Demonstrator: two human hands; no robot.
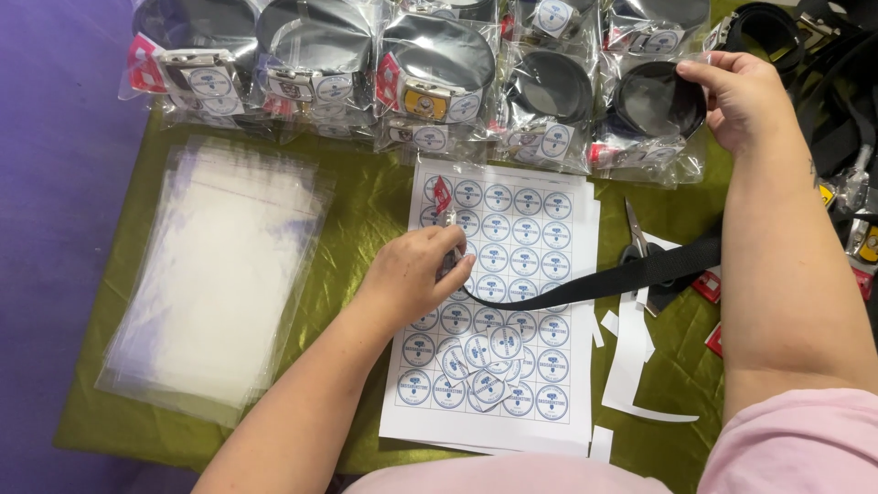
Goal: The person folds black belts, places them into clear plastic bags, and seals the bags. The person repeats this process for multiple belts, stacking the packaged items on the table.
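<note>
L hand (413, 274) pinched narrow on the buckle end of a black belt (622, 274), resting on the sticker sheet (549, 384) mid-worktop. Strap runs right over the scissors (637, 240). R hand (743, 96) grips a bagged belt coil (657, 99) at the far right edge, end of the bagged row (430, 78). Clear bag stack (219, 274) at left edge. Looks like the bagging/labelling step; next calls for coiling the strap w/ both hands free.

left hand (412, 274) gripping black belt strap (622, 274) over sticker sheet (498, 302), right hand (743, 96) holding bagged belt (657, 105)
</note>
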